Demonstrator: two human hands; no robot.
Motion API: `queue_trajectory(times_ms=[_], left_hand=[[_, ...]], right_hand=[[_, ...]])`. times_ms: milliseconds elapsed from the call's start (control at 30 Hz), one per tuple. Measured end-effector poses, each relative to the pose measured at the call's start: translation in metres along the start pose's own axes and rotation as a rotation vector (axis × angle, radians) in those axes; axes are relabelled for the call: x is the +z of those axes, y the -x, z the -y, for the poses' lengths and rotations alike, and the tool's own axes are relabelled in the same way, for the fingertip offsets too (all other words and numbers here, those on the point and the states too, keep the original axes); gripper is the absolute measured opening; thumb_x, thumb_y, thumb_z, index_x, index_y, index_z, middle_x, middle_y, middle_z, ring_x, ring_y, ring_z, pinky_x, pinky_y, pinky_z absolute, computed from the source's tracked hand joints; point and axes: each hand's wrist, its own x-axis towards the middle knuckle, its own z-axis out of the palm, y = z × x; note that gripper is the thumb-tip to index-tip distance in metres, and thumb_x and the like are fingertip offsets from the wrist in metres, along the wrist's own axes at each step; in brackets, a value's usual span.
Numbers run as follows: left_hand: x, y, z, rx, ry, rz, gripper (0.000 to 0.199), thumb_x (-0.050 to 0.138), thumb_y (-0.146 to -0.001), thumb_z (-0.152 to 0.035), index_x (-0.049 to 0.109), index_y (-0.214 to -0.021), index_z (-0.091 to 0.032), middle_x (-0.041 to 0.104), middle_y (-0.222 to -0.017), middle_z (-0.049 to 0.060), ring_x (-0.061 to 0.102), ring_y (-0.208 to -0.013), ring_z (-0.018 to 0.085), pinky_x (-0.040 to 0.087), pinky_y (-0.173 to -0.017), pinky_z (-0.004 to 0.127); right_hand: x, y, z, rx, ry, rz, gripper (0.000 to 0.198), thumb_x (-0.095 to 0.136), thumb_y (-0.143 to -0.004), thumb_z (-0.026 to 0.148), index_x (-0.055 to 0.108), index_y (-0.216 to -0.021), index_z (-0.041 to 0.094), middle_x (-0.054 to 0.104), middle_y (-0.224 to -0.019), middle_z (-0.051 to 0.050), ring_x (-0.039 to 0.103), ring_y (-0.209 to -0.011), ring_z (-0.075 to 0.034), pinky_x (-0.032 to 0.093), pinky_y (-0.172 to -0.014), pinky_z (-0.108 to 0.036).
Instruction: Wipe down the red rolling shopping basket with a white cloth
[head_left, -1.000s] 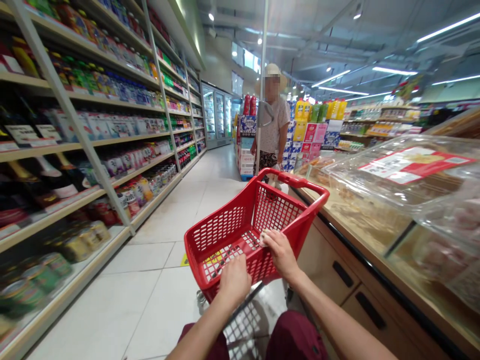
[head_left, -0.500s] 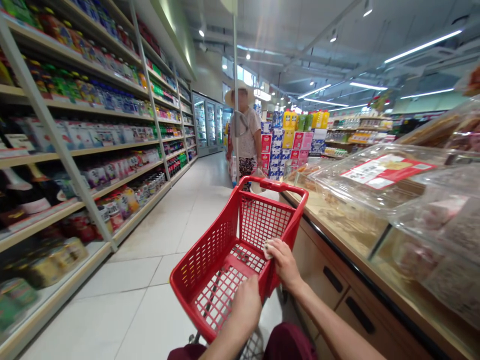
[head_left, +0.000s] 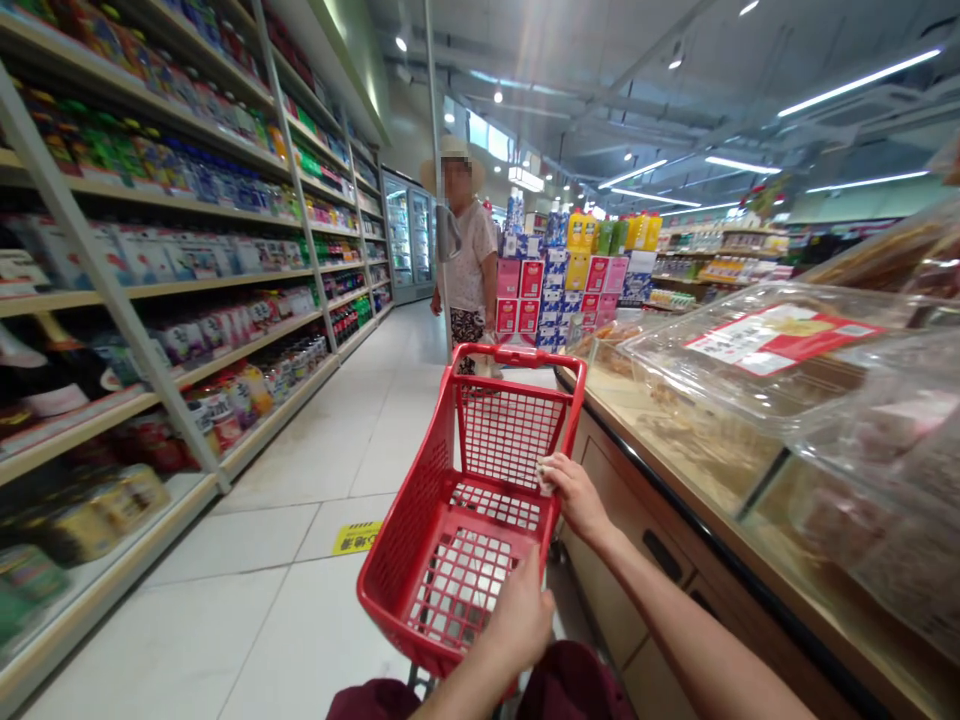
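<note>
A red plastic shopping cart (head_left: 420, 520) stands in front of me, its basket showing a grid floor and perforated walls. My left hand (head_left: 525, 612) is closed at the near right side of the basket, apparently on its rim; its fingertips are hidden. Farther along that side, my right hand (head_left: 571, 490) has its fingers curled around a small white crumpled cloth or tissue (head_left: 544, 478), against the rim. The cart's handle (head_left: 517, 356) is at the far end, away from me.
Drink shelves (head_left: 247, 275) line the left. A wooden counter (head_left: 637, 445) with clear plastic food boxes (head_left: 750, 350) runs close on the right. Ahead stands a person in a hat (head_left: 469, 260), near stacked cartons (head_left: 559, 290). A yellow sticker (head_left: 357, 538) marks the tiled floor.
The cart has swung and its far end shifted left, exposing the yellow floor sticker. My left hand has moved right with the near side. The person ahead appears farther left.
</note>
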Motion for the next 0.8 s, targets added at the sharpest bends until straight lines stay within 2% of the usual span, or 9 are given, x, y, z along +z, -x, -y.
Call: queue_trajectory(times_ms=[100,200,367,467,633,700,800], left_hand=[[0.009,0.010,0.003,0.037,0.032,0.000,0.063,0.040,-0.070,-0.016,0.025,-0.131,-0.012,0.042,-0.130,0.009,0.040,-0.117,0.018,0.030,-0.098,0.025],[0.014,0.019,0.000,0.065,-0.061,0.052,0.068,0.042,-0.069,-0.019,0.020,-0.132,-0.006,0.043,-0.128,0.016,0.043,-0.114,0.024,0.033,-0.097,0.032],[0.015,0.025,-0.009,0.130,-0.211,0.133,0.066,0.041,-0.073,-0.021,0.019,-0.133,-0.006,0.051,-0.117,0.018,0.049,-0.105,0.027,0.038,-0.090,0.040],[0.017,0.022,-0.008,0.158,-0.235,0.107,0.062,0.038,-0.075,-0.019,0.019,-0.133,-0.008,0.055,-0.112,0.016,0.052,-0.100,0.027,0.041,-0.086,0.039],[0.018,0.008,-0.010,0.122,-0.256,0.087,0.060,0.039,-0.076,-0.021,0.021,-0.132,-0.010,0.059,-0.106,0.015,0.055,-0.096,0.025,0.043,-0.081,0.037],[0.015,0.003,-0.012,0.112,-0.276,0.078,0.061,0.044,-0.074,-0.023,0.024,-0.130,-0.010,0.059,-0.105,0.014,0.056,-0.095,0.024,0.043,-0.081,0.035],[0.005,0.003,-0.003,0.135,-0.310,0.066,0.049,0.050,-0.070,-0.031,0.044,-0.115,-0.013,0.062,-0.099,0.011,0.058,-0.091,0.024,0.044,-0.078,0.035]], right_hand=[[0.000,-0.002,-0.008,0.013,-0.002,0.007,0.017,0.045,-0.082,0.021,0.062,-0.083,0.020,0.062,-0.101,-0.007,0.050,-0.105,-0.020,0.040,-0.087,-0.039],[-0.002,-0.006,-0.016,0.033,0.001,0.021,0.017,0.046,-0.081,0.020,0.063,-0.082,0.020,0.062,-0.101,-0.006,0.050,-0.105,-0.020,0.039,-0.088,-0.040],[-0.010,-0.011,-0.023,0.073,-0.002,0.035,0.019,0.045,-0.077,0.015,0.063,-0.075,0.021,0.064,-0.098,-0.006,0.052,-0.104,-0.021,0.042,-0.086,-0.040],[-0.015,-0.004,-0.017,0.068,-0.025,0.050,0.021,0.044,-0.075,0.012,0.063,-0.073,0.021,0.065,-0.096,-0.005,0.054,-0.102,-0.019,0.043,-0.085,-0.037],[-0.022,0.028,0.005,0.081,-0.101,0.071,0.025,0.041,-0.077,0.011,0.063,-0.079,0.022,0.063,-0.100,-0.004,0.052,-0.105,-0.016,0.044,-0.088,-0.035],[-0.024,0.038,0.014,0.094,-0.153,0.069,0.025,0.040,-0.078,0.011,0.063,-0.082,0.022,0.062,-0.103,-0.005,0.051,-0.107,-0.017,0.042,-0.090,-0.037],[-0.027,0.041,0.024,0.076,-0.182,0.084,0.024,0.040,-0.080,0.012,0.062,-0.083,0.022,0.062,-0.102,-0.005,0.051,-0.107,-0.017,0.040,-0.093,-0.038]])
